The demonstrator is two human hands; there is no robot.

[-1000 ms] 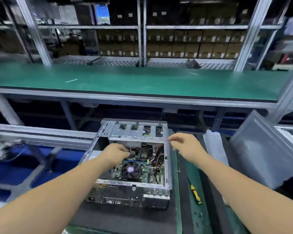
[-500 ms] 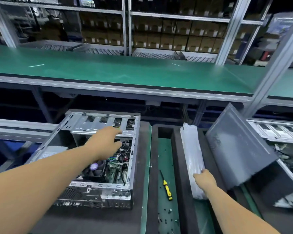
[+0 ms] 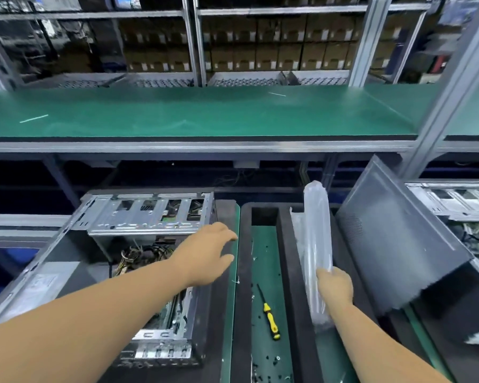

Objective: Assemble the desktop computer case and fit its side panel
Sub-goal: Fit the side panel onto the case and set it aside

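The open computer case [image 3: 138, 217] lies on its side at the lower left, its motherboard and cables exposed. My left hand [image 3: 208, 252] hovers over the case's right edge with fingers straight and spread, holding nothing. My right hand [image 3: 333, 286] grips a long part wrapped in clear plastic [image 3: 315, 244] and tilts its far end upward. A dark grey side panel [image 3: 398, 244] leans at an angle just right of the wrapped part.
A yellow-handled screwdriver [image 3: 270, 319] and several loose screws lie in the green-floored foam tray [image 3: 266, 244] between case and wrapped part. A green shelf [image 3: 205, 111] runs across above. Another bare metal chassis [image 3: 454, 200] sits at the far right.
My right hand reached from the case to the wrapped part, took hold of it and has lifted its far end. My left hand moved from inside the case to its right edge.
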